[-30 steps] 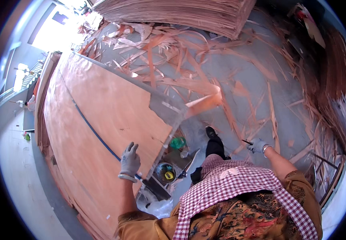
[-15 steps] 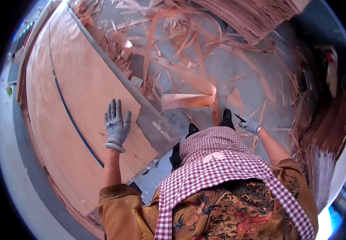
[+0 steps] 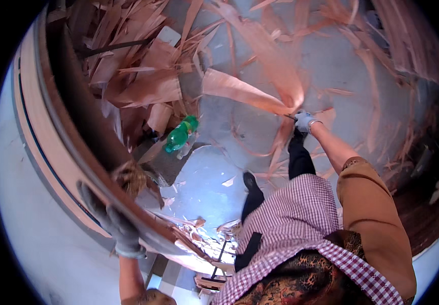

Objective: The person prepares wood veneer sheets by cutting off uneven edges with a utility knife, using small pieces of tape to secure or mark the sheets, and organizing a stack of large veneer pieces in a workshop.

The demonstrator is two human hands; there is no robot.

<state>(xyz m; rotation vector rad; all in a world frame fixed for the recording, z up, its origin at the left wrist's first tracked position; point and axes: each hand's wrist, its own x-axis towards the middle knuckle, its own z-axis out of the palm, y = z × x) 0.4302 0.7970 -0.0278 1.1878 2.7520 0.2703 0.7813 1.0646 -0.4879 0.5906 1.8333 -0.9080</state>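
My left hand [image 3: 115, 223], in a grey glove, rests by the near edge of the table [image 3: 85, 152]. Its fingers are stretched out and it holds nothing that I can see. A light wood veneer sheet [image 3: 30, 109] lies on the table top, with a thin dark strip [image 3: 52, 160] along it. Far forward, my gloved right hand [image 3: 304, 121] is closed on a thin dark pointed tool [image 3: 290, 117], perhaps a knife. Just beyond its tip is a curled strip of veneer [image 3: 250, 90] on the floor.
Veneer scraps [image 3: 145, 84] are heaped beside the table, and more strips litter the grey floor [image 3: 219, 117]. A green plastic bottle [image 3: 180, 134] lies near the scraps. Veneer stacks [image 3: 417, 46] stand at the far right. My shoe [image 3: 250, 181] is on the floor.
My view has swung down and to the right. My left hand has gone from above the veneer sheet to the table's edge. My right hand has reached forward to the curled strip with the tool.
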